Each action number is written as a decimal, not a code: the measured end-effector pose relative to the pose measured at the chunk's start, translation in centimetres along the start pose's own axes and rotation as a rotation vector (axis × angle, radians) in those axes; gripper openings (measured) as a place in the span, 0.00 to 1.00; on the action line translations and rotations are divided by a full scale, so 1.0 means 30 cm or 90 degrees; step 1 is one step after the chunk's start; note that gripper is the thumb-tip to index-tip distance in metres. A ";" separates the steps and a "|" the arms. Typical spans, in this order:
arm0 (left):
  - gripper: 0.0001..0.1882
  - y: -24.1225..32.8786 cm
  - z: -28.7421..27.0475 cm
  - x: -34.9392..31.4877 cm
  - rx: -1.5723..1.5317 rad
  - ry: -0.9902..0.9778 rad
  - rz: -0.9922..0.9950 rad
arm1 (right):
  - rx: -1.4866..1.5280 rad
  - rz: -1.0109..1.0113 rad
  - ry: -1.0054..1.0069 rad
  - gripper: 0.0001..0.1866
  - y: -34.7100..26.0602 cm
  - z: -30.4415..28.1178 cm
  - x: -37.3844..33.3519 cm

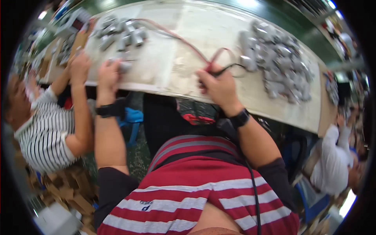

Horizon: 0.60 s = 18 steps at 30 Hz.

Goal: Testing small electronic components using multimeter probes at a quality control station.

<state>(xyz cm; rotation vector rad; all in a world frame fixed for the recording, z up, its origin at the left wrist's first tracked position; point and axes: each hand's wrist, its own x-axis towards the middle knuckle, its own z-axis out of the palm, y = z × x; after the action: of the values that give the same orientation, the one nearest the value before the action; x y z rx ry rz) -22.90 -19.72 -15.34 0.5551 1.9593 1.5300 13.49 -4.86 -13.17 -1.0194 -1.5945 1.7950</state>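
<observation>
1. Far L, upper left of frame: co-worker's hand [80,65], raised, near the table edge; apart from wearer's own.
2. Upper left: loose group of silver cyls [121,34] on the pale table [156,72], lying at mixed angles, just above L hand in frame.
3. Left of ctr: L hand [108,77], blurred, fingers bunched. One near cyl [125,67] sits right at the fingertips, on their right side. Can't tell if gripped or only touched; long axis also unclear w/ the blur.
4. Upper ctr: red lead [191,47] runs from by the cyl group down-right to R hand, loops just above it.
5. Ctr, slightly R: R hand [220,87], fingers curled closed round red lead + black lead [234,65]; thumb side faces left.
6. Key relation: near cyl lies left & a bit higher in frame than R hand, well apart, bare table between. L hand much nearer, R hand has the leads.
7. Upper right: big heap of grey-silver cyls [284,64], up-right of R hand, apart from its fingers.
</observation>
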 end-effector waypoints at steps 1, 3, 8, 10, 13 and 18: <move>0.25 -0.004 -0.080 0.055 0.024 0.082 0.024 | 0.007 -0.014 -0.030 0.08 -0.011 0.012 0.005; 0.28 -0.024 -0.111 0.114 0.049 0.148 0.052 | -0.006 -0.006 -0.062 0.09 -0.040 -0.009 -0.006; 0.31 0.107 0.139 -0.018 0.838 0.508 0.746 | -0.355 -0.069 -0.204 0.13 -0.076 -0.193 -0.056; 0.27 0.234 0.387 -0.131 0.519 0.222 0.518 | -0.404 -0.056 -0.217 0.13 -0.076 -0.260 -0.069; 0.17 0.367 0.683 -0.224 0.414 -0.295 0.503 | -0.504 -0.035 -0.255 0.13 -0.091 -0.326 -0.095; 0.16 0.402 1.109 -0.166 0.491 -0.627 0.821 | -0.658 -0.134 -0.290 0.09 -0.114 -0.344 -0.162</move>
<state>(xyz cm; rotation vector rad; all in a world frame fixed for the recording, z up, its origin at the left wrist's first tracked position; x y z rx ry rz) 2.74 4.19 -8.36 2.6153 1.2032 0.5474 24.34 -2.11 -9.09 -0.7768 -2.9159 1.0336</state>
